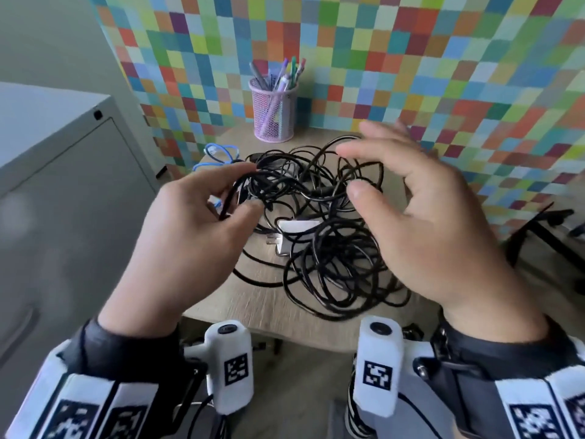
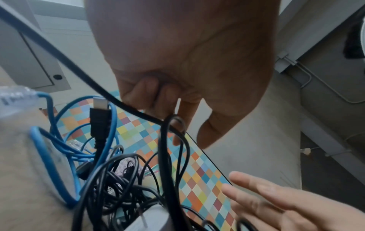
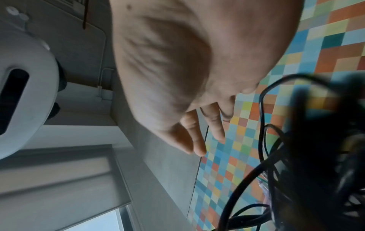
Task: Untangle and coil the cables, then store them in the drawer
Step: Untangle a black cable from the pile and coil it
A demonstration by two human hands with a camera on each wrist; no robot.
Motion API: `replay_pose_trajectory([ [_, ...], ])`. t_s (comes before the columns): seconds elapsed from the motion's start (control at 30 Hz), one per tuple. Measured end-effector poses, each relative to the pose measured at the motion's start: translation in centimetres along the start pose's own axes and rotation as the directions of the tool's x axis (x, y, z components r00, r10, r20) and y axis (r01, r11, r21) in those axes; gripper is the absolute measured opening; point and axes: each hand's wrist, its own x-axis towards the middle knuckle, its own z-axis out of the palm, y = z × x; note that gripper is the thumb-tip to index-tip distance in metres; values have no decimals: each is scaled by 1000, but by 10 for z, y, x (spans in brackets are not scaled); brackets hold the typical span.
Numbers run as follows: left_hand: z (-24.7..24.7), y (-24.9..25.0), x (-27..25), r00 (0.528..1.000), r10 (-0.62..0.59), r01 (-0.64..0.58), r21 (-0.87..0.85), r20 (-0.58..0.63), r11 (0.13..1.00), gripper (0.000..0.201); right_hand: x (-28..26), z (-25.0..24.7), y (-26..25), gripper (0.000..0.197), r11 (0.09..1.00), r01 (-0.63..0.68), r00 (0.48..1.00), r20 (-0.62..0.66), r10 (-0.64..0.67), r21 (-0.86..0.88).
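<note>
At the far left we see a grey cabinet [image 1: 63, 160] standing beside the bench [image 1: 259, 299]. Next comes a blue cable [image 1: 218, 155] at the bench's back left corner, looped under the edge of the black tangle. Our left hand [image 1: 190, 236] has its grip closed on a strand of the black cables [image 1: 329, 248], pinched between thumb and fingers and lifted off the heap; the left wrist view shows that strand running through the curled fingers [image 2: 150, 92]. A black plug [image 2: 99, 118] stands up among the blue loops there. The black cables lie in one knotted pile in the middle of the bench, with a white charger [image 1: 292, 231] buried in it, wires crossing over it. Behind the pile, against the chequered wall [image 1: 411, 58], a pink mesh pen cup [image 1: 273, 110] stands upright with pens. Our right hand [image 1: 424, 223] hovers over the pile's right side, its grip open, fingers spread and holding nothing. Far right, a dark chair base [image 1: 544, 229] sits on the floor.
</note>
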Motion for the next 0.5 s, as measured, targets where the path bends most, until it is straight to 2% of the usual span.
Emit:
replay_pose_trajectory([
  [0.13,0,-5,-1,999,-20,15,160,30,987,29,1,17,4,36,1000,-10,1000,1,10,-12],
  [0.23,-1,-8,0,997,54,-43,185,-50,982,17,-1,24,3,40,993,-29,1000,-6,29,-112],
  [0.37,-8,-5,1,968,161,-166,-6,-190,986,24,-2,25,-1,46,982,-29,999,11,31,-184],
  [0.5,-11,2,-3,965,206,-235,-179,-164,955,18,-3,25,-2,51,976,-21,999,42,30,-217],
])
